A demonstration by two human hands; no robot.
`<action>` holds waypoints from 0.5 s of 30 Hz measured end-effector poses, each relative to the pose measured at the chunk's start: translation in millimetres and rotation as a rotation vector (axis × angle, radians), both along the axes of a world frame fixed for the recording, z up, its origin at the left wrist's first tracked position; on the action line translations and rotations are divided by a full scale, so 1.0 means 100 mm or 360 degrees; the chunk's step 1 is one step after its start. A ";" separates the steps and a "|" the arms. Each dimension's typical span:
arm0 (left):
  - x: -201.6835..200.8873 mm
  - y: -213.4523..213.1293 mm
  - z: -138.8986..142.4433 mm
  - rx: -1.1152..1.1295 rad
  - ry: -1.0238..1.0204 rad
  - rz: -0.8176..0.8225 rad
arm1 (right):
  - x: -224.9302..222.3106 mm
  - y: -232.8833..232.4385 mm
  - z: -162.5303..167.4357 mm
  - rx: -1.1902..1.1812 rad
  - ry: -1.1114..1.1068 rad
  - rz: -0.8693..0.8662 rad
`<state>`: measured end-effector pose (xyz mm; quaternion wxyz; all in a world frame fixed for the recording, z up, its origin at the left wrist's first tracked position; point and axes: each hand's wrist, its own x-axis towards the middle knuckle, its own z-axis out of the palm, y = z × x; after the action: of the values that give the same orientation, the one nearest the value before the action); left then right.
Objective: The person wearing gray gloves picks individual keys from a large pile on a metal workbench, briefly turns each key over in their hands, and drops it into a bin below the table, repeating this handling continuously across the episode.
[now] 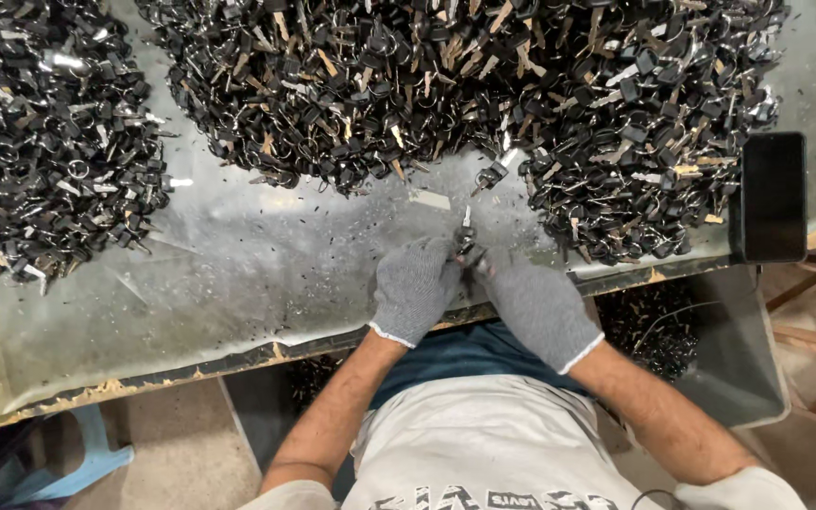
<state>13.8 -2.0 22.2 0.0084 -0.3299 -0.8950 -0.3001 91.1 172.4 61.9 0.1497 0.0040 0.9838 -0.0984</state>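
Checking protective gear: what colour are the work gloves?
Grey, white-cuffed, on left hand and right hand; head view.

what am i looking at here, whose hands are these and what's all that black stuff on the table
This is one picture from a camera worn on a person's head, looking down at their own two hands. Both wear grey knit gloves. The left hand and right hand meet over a small black and silver key, pinched between them. The metal-topped table carries big heaps of keys with black heads, many on rings, one heap at the far left. A dark phone lies at the right edge.
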 end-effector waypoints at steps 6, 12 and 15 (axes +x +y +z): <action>0.07 0.03 -0.04 0.0096 0.0150 -0.0097 | -0.08 -0.05 0.01 -0.0060 0.0220 0.0170; 0.08 0.01 0.02 0.0191 0.0142 -0.0032 | -0.10 0.08 -0.06 -0.0197 0.0061 -0.0178; 0.08 0.06 0.06 0.0076 0.0055 0.0004 | -0.12 0.04 -0.04 0.0105 0.0367 0.0358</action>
<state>21.8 3.7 28.7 0.0321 -0.3335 -0.8878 -0.3156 79.5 176.2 57.8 0.0458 -0.1127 0.9914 -0.0484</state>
